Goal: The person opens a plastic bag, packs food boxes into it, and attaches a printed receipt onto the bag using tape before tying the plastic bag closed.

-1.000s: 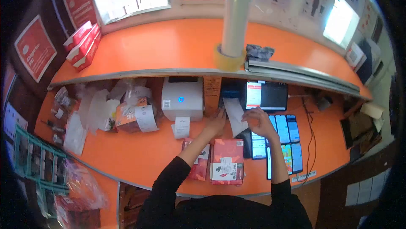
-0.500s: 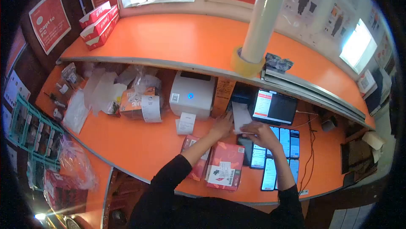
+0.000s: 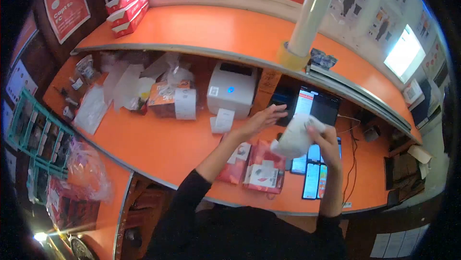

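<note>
My right hand (image 3: 327, 141) grips a strip of white paper (image 3: 294, 137), which hangs curled over the phones (image 3: 312, 178). Left of the paper, my left hand (image 3: 265, 119) is raised with its fingers spread and nothing in it, close to a dark device (image 3: 283, 104). Behind the paper stands a tablet (image 3: 322, 111) with a lit screen. Two red boxes, one (image 3: 265, 166) with a white label and one (image 3: 236, 164) beside it, lie on the orange counter below my left hand.
A white label printer (image 3: 232, 89) stands left of an orange post, with a printed slip (image 3: 223, 120) at its front. Further left are an orange-and-white package (image 3: 168, 100) and plastic bags. A wrap roll (image 3: 307, 24) stands on the upper shelf (image 3: 211, 24). Cables run at the right.
The white paper has come away from the dark device and is now in my right hand, nearer me. My left hand has lifted and opened. The camera view has shifted slightly.
</note>
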Demonstrator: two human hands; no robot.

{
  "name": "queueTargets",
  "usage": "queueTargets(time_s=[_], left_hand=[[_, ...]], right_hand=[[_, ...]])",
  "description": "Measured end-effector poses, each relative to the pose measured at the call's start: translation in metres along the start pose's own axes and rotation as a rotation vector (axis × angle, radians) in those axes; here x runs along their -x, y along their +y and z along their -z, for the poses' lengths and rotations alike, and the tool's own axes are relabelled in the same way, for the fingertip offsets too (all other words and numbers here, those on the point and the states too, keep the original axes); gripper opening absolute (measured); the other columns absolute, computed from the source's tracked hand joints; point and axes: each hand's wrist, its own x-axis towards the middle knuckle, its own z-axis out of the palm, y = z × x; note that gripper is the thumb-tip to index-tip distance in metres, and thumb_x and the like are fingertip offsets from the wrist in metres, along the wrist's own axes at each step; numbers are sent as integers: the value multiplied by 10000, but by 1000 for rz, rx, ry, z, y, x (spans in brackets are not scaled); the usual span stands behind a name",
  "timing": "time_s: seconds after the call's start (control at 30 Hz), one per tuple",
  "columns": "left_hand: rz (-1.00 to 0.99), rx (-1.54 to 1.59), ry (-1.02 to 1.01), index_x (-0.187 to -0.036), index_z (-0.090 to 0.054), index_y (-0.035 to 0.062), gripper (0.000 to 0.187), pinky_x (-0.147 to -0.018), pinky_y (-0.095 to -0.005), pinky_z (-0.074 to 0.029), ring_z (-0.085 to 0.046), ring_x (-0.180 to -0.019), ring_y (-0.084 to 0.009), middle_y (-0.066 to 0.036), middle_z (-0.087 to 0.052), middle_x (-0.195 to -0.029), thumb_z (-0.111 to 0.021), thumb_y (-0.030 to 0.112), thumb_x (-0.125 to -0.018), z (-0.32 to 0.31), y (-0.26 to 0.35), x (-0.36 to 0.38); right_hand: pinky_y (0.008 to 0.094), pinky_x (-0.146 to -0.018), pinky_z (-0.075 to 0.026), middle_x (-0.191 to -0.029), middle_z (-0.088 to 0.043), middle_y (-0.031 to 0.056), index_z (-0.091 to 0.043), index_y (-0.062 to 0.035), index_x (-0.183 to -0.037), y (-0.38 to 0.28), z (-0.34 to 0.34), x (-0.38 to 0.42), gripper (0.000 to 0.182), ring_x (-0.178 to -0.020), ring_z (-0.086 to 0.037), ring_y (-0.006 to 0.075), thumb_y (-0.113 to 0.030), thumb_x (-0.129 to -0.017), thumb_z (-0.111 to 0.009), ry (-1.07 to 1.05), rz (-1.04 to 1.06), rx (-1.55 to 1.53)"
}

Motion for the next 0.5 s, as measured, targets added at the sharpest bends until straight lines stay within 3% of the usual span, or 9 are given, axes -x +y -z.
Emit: queueTargets(time_s=[0.03,0.07,0.13,0.17,0.23,0.33,0.37,0.5], left_hand=[[-104,72,-91,-1392,-297,23,754,-1055,-350,-304,-397,-1265,-234,-160,-433,-1344,-422,578,-896,-12,15,27],[2,-24,-40,-1404,-249,32,715,-1025,-350,-359,-433,-1238,-218,-143,-441,-1337,-583,390,-883,-23,35,56],[-98,-157,31,-1415,-187,34,785,-990,-345,-405,-462,-1212,-212,-148,-447,-1329,-683,125,-813,-31,42,119],[-112,-170,80,-1415,-187,34,785,-990,-345,-405,-462,-1212,-212,-148,-447,-1329,-683,125,-813,-32,45,147],[-203,-180,350,-1437,-109,93,946,-907,-359,-467,-579,-1061,-210,-184,-561,-1194,-727,-15,-729,-35,52,201],[-248,-167,545,-1452,-55,146,964,-904,-374,-473,-597,-1032,-220,-186,-596,-1142,-700,-18,-754,-43,66,276],[-249,-135,601,-1458,4,189,1001,-907,-384,-474,-568,-1081,-230,-205,-561,-1196,-679,-41,-764,-51,71,291],[-409,-125,842,-1450,82,209,1046,-919,-394,-468,-503,-1162,-236,-218,-457,-1308,-670,-51,-771,-53,68,371]], right_hand=[[241,-647,-450,-773,-618,0,-650,32,-989,-2,-17,-8,321,-722,-558,73,-268,-883,-611,24,-12,-13],[241,-648,-452,-793,-626,3,-648,29,-1001,-5,-35,-18,311,-734,-560,73,-256,-878,-618,36,-19,-27],[236,-654,-459,-824,-646,17,-650,18,-1006,-27,-85,-35,285,-733,-575,80,-231,-870,-631,29,83,-185],[221,-607,-486,-845,-658,31,-651,2,-990,-29,-102,-46,270,-703,-613,88,-239,-872,-619,7,93,-121],[228,-604,-485,-856,-665,48,-647,8,-994,-35,-149,-61,248,-697,-618,103,-198,-857,-639,-81,94,-263],[229,-618,-483,-852,-665,51,-644,10,-1000,-39,-224,-68,238,-699,-617,104,-171,-846,-650,-210,63,-306],[230,-627,-481,-848,-664,51,-643,10,-1002,-35,-244,-71,232,-704,-616,103,-158,-842,-653,-234,43,-326],[249,-676,-472,-832,-663,37,-638,11,-982,-44,-346,-56,213,-746,-607,101,-131,-826,-670,-438,76,-304]])
